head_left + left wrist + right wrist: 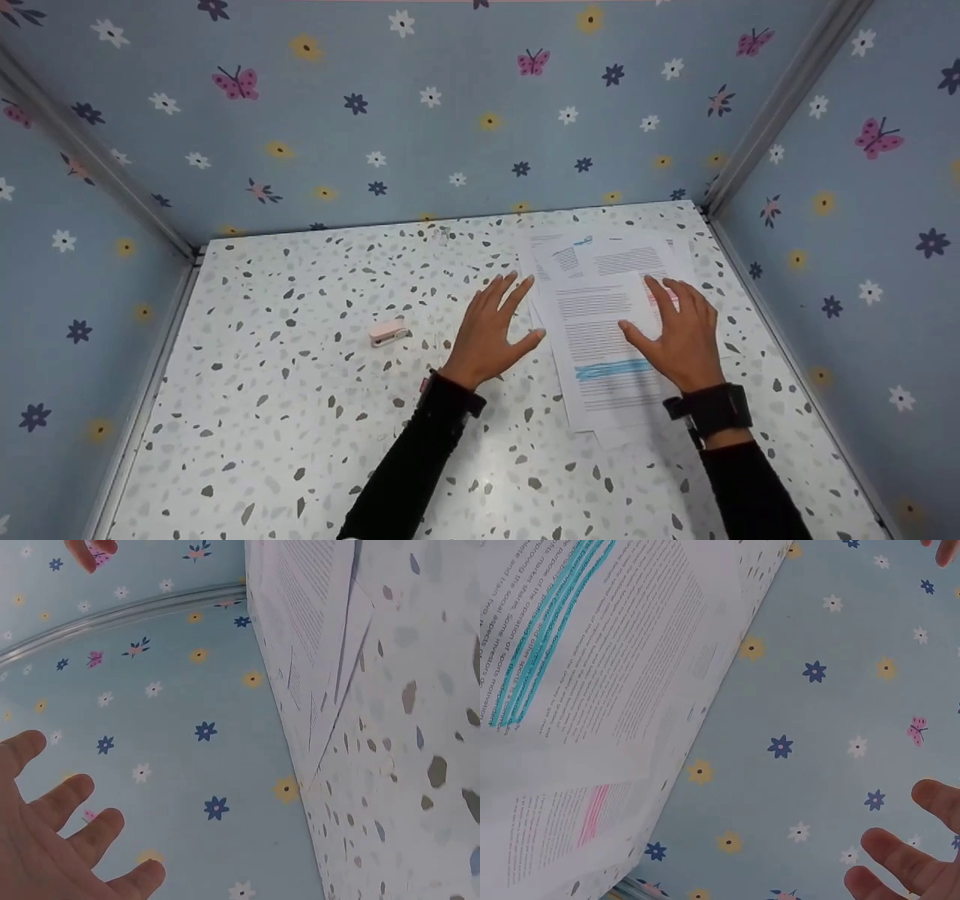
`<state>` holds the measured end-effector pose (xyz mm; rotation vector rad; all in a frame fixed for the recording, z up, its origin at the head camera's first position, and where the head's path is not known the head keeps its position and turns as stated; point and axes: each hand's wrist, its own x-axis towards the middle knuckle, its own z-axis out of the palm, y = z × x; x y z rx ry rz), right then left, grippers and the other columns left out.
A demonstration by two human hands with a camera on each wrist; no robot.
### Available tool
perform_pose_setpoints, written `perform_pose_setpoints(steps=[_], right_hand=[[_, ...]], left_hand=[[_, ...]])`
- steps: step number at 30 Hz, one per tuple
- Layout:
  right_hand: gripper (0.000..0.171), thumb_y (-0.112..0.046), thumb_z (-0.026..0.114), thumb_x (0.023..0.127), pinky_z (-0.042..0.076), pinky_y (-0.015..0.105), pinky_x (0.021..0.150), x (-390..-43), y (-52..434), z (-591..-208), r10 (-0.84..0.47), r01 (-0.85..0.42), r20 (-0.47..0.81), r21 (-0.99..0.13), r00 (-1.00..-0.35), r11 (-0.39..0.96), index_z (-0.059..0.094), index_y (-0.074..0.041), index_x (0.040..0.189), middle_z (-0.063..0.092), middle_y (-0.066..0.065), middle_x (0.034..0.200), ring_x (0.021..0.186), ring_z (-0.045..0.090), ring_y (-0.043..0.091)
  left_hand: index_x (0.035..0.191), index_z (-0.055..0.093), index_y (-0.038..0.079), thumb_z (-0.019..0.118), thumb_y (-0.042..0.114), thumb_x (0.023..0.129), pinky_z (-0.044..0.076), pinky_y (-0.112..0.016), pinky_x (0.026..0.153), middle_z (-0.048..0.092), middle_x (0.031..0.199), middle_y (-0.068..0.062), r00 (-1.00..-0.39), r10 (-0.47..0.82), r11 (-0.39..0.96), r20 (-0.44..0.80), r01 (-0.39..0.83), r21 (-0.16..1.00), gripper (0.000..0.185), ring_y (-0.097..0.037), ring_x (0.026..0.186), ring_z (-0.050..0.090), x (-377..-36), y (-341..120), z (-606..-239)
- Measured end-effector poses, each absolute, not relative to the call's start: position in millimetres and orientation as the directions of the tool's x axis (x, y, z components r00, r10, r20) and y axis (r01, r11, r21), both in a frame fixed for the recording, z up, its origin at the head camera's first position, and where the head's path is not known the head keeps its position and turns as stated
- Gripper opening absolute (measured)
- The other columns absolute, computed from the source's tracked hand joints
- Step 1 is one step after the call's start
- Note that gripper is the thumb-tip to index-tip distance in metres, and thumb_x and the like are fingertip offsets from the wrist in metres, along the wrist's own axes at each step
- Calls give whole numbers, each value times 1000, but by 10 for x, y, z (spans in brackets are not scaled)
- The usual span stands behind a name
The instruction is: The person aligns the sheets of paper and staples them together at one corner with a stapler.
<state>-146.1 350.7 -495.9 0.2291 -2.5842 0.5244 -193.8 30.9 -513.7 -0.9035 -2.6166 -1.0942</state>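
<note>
A loose stack of printed papers (600,330) lies on the right half of the speckled table (300,420), with blue and pink highlighted lines. My right hand (675,334) is spread flat over the stack's right side, fingers straight. My left hand (495,330) hovers open at the stack's left edge, fingers spread. Neither hand holds anything. The left wrist view shows the left hand's fingers (67,840) apart and the papers (315,630) on the table. The right wrist view shows the papers (592,690) with blue lines and fingertips (900,855) at the lower right.
A small pink stapler (388,331) lies on the table left of my left hand. Blue flowered walls (450,112) close in the table at the back and both sides.
</note>
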Motion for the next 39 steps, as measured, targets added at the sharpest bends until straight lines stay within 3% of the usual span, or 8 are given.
perform_pose_setpoints(steps=[4,9,15,19,28,35,39], right_hand=[[75,-43,78,87,26,67,105,-1527,3589,-4961,-1,-187,457,-363,-890,913,50,-11,149,50,23,140,130,43,44],[74,-43,76,90,29,68,104,-1604,3711,-5014,67,-100,389,-394,-919,914,49,-9,149,51,25,138,128,45,47],[76,-47,71,93,39,65,100,-1695,3846,-5113,121,-16,295,-424,-948,906,46,-4,150,51,28,137,124,48,47],[79,-52,67,94,39,66,100,-1736,3923,-5175,150,34,224,-449,-963,893,43,-3,152,49,30,139,126,47,48],[84,-57,61,95,38,65,102,-1826,4033,-5277,216,156,74,-476,-974,865,39,0,153,45,35,141,127,46,51],[61,-33,57,103,46,59,94,-1845,4102,-5439,231,229,-71,-582,-970,781,43,9,146,57,36,128,114,58,48],[53,-25,53,103,48,57,93,-1872,4150,-5508,252,274,-123,-602,-960,750,49,12,140,61,35,125,110,62,47]], left_hand=[[161,26,22,58,51,100,28,-53,115,32,161,-9,-851,411,518,327,514,684,75,-29,147,32,-2028,514,-5175],[162,24,22,59,50,100,36,-52,111,33,159,-10,-917,352,459,187,343,820,76,-30,143,38,-2107,760,-5271],[161,26,18,58,49,101,37,-49,111,34,158,-14,-952,295,413,75,198,889,75,-31,143,38,-2216,954,-5381],[160,29,14,59,46,101,36,-49,112,35,157,-16,-964,266,394,20,127,910,74,-32,144,37,-2274,1016,-5448],[157,31,6,58,46,99,40,-49,108,40,152,-23,-970,179,348,-165,-95,933,75,-36,137,45,-2328,1111,-5569],[153,37,2,58,39,99,44,-47,103,49,145,-25,-932,137,285,-335,-287,915,69,-35,131,51,-2334,1155,-5640],[154,36,3,57,37,101,49,-45,97,48,148,-22,-899,146,272,-413,-365,891,67,-34,128,54,-2358,1171,-5660]])
